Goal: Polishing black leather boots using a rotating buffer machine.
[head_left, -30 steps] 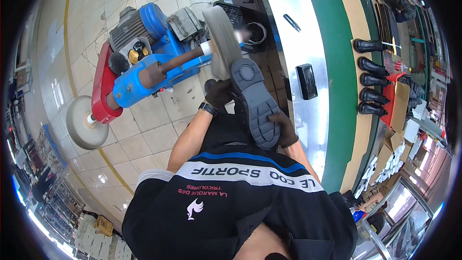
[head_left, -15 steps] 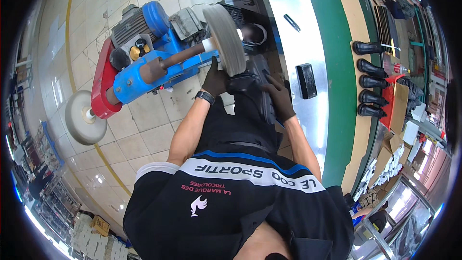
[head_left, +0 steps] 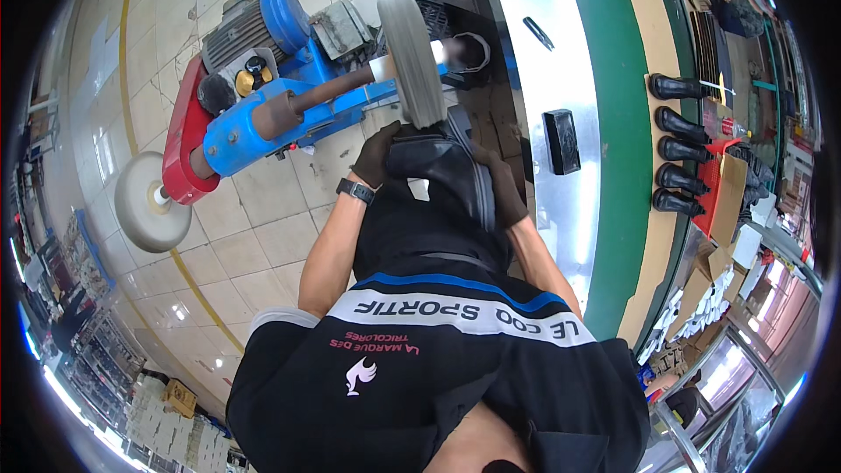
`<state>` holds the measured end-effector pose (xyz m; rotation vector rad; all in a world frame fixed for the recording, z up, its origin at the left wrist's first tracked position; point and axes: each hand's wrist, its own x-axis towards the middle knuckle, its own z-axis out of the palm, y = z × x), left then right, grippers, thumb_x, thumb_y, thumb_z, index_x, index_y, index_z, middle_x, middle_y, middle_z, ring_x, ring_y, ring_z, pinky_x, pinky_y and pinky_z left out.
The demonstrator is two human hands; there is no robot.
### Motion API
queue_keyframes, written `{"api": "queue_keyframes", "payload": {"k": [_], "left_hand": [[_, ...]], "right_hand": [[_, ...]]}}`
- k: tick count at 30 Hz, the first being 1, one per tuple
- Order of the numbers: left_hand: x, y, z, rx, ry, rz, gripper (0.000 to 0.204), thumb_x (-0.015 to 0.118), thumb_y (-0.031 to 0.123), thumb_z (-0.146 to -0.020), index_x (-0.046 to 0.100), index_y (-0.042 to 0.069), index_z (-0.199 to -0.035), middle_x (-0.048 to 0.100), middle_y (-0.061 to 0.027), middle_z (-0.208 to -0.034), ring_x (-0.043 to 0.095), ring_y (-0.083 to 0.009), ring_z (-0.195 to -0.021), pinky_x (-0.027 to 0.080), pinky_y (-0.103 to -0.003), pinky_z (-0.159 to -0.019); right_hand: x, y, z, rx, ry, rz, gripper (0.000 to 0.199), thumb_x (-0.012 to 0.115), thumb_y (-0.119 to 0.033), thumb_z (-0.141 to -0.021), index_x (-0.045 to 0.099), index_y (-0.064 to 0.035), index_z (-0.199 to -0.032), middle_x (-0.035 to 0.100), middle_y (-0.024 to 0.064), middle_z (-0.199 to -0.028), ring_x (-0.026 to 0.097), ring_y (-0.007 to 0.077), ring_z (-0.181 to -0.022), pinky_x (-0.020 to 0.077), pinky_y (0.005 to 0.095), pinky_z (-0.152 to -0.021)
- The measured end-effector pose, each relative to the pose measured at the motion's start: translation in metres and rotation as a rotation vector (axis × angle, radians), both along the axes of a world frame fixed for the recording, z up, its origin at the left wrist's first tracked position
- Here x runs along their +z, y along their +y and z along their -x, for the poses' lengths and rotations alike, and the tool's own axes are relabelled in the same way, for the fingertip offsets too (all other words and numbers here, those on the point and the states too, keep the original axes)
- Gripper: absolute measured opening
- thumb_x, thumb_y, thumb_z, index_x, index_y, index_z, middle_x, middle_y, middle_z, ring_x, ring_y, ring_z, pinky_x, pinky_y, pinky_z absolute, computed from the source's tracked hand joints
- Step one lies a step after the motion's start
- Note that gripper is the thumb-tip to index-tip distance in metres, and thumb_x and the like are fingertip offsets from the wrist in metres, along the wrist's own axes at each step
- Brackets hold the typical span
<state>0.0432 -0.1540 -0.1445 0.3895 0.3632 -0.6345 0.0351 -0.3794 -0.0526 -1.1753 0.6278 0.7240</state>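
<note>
Both my gloved hands hold a black boot [head_left: 434, 165] up to a grey buffing wheel [head_left: 410, 61], with the far part of the boot at the wheel's lower edge. My left hand [head_left: 377, 156], in a dark glove, is closed on the boot's left end. Along the sole on the other side, my right hand [head_left: 502, 191] grips it; some of its fingers are hidden behind the sole. The wheel sits on the brown shaft [head_left: 333, 94] of a blue machine [head_left: 235, 142], and its surface looks smeared, as if spinning.
A second, pale wheel [head_left: 151, 203] is at the machine's left end, beside a red belt guard [head_left: 181, 144]. On the metal bench [head_left: 556, 228] at right lie a black block [head_left: 561, 142] and a thin dark tool [head_left: 538, 33]. Several black boots [head_left: 681, 149] line the board beyond.
The boot has turned in my hands, so more of its smooth upper and a pale patch at its opening show. My left hand has shifted slightly left, off the wheel's side.
</note>
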Motion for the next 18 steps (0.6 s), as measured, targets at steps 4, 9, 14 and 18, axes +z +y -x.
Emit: {"api": "queue_keyframes", "payload": {"k": [4, 9, 14, 18], "left_hand": [[-0.033, 0.014, -0.002, -0.129, -0.445, -0.639, 0.031, 0.058, 0.015, -0.082, 0.053, 0.000, -0.108, 0.061, -0.0112, -0.102, 0.059, -0.0186, -0.095, 0.046, -0.029, -0.084], [-0.038, 0.030, -0.023, -0.287, -0.850, -0.909, 0.047, 0.066, -0.004, -0.069, 0.050, 0.002, -0.113, 0.058, -0.0112, -0.106, 0.059, -0.0192, -0.094, 0.049, -0.032, -0.084], [-0.065, 0.040, -0.040, -0.232, -0.265, -0.280, 0.040, 0.055, -0.004, -0.079, 0.046, 0.004, -0.117, 0.054, -0.0111, -0.111, 0.056, -0.0205, -0.099, 0.048, -0.034, -0.086], [-0.096, 0.042, -0.039, -0.313, -0.587, -0.812, 0.035, 0.054, 0.004, -0.083, 0.048, 0.005, -0.117, 0.055, -0.0101, -0.111, 0.057, -0.0189, -0.097, 0.049, -0.032, -0.085]], "right_hand": [[0.003, 0.025, -0.011, -0.121, 0.201, -0.197, 0.042, 0.050, -0.032, -0.082, 0.057, 0.0034, -0.104, 0.062, 0.0126, -0.092, 0.063, 0.0169, -0.074, 0.0515, 0.0250, -0.063], [-0.035, 0.039, -0.031, -0.223, 0.200, -0.292, 0.044, 0.050, -0.036, -0.081, 0.056, 0.0024, -0.104, 0.062, 0.0090, -0.082, 0.062, 0.0176, -0.067, 0.0516, 0.0242, -0.057], [-0.065, 0.041, -0.050, -0.102, 0.220, -0.405, 0.049, 0.046, -0.039, -0.081, 0.054, 0.0015, -0.106, 0.061, 0.0100, -0.084, 0.062, 0.0199, -0.069, 0.0502, 0.0267, -0.052], [-0.038, 0.060, -0.062, -0.124, 0.314, -0.410, 0.051, 0.040, -0.042, -0.079, 0.054, -0.0017, -0.107, 0.061, 0.0086, -0.093, 0.060, 0.0194, -0.079, 0.0483, 0.0316, -0.060]]}}
